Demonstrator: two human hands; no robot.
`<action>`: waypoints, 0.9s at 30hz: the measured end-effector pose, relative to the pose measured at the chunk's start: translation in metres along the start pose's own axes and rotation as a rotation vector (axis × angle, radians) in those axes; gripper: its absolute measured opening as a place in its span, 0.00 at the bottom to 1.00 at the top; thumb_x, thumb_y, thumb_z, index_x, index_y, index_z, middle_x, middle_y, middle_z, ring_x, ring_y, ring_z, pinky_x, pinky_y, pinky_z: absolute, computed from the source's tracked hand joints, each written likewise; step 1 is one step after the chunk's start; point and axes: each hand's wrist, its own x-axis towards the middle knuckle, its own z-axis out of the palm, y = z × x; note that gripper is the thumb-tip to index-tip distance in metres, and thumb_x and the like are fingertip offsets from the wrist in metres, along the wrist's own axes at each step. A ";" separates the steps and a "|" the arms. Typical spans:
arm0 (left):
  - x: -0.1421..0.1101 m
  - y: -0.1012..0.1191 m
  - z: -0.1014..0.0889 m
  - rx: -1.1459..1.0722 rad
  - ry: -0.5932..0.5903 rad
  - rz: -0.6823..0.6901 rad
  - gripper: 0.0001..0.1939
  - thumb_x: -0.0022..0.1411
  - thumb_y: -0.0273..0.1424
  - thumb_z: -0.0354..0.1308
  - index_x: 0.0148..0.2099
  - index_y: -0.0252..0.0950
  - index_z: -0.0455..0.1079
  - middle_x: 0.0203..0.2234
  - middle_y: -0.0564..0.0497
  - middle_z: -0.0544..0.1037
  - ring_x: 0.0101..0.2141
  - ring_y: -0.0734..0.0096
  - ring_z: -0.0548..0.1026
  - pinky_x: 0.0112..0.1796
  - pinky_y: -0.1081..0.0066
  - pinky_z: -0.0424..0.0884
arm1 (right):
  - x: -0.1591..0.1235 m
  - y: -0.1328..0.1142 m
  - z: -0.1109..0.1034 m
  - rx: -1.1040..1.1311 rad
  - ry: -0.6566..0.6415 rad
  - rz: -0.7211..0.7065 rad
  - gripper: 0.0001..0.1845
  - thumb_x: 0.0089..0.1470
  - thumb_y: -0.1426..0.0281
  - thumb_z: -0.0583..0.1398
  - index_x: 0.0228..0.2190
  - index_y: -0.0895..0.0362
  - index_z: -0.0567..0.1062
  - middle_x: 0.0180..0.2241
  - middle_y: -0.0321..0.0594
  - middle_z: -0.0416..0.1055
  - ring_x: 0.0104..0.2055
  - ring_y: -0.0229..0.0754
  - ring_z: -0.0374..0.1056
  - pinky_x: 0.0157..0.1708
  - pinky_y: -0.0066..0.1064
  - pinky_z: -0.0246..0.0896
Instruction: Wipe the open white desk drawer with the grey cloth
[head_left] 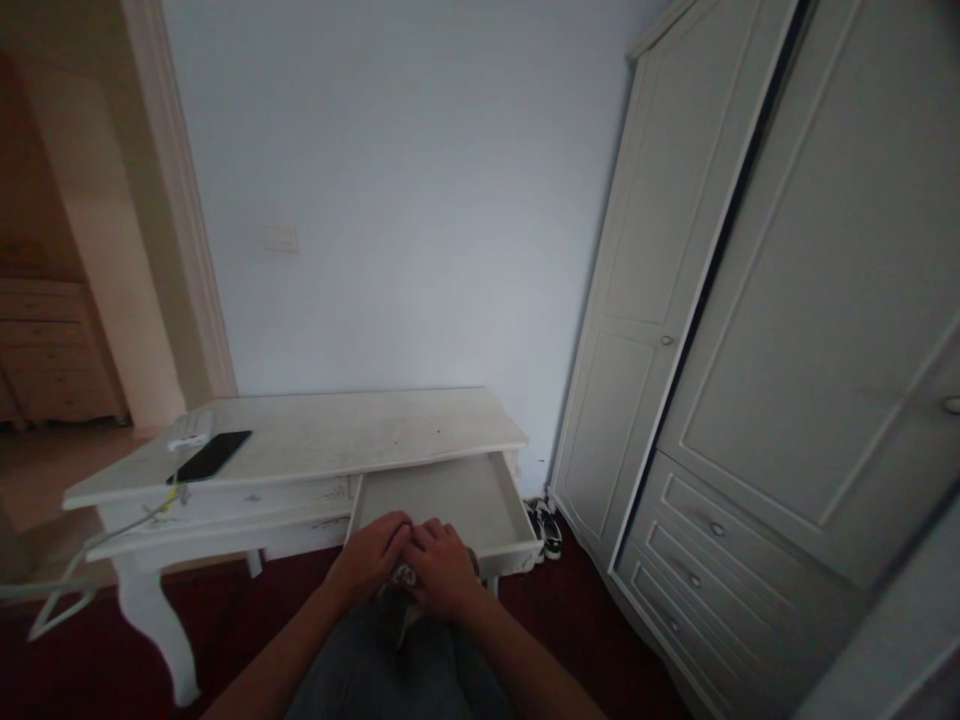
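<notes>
My left hand (369,556) and my right hand (444,572) meet low in the middle, just above my lap. Both are closed, fingers bent over a small crumpled patterned cloth (405,578) in brown and white. Most of the cloth is hidden beneath the hands. Right in front of them, a white drawer (465,505) stands pulled out from a white desk (360,425). Its visible floor is bare, while the hands cover part of its front.
A dark phone (214,456) lies on the desk's left end beside a white box (191,430) with a cable. Black-and-white shoes (550,530) stand on the dark red floor. A white wardrobe (637,400) lines the right side; a doorway opens at left.
</notes>
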 end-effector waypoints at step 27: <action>0.002 -0.001 0.000 0.077 -0.070 -0.058 0.25 0.76 0.50 0.35 0.42 0.43 0.67 0.36 0.50 0.79 0.40 0.61 0.78 0.42 0.65 0.66 | -0.019 0.019 -0.027 0.033 -0.081 0.054 0.20 0.54 0.67 0.66 0.49 0.50 0.74 0.52 0.41 0.70 0.57 0.52 0.57 0.53 0.44 0.57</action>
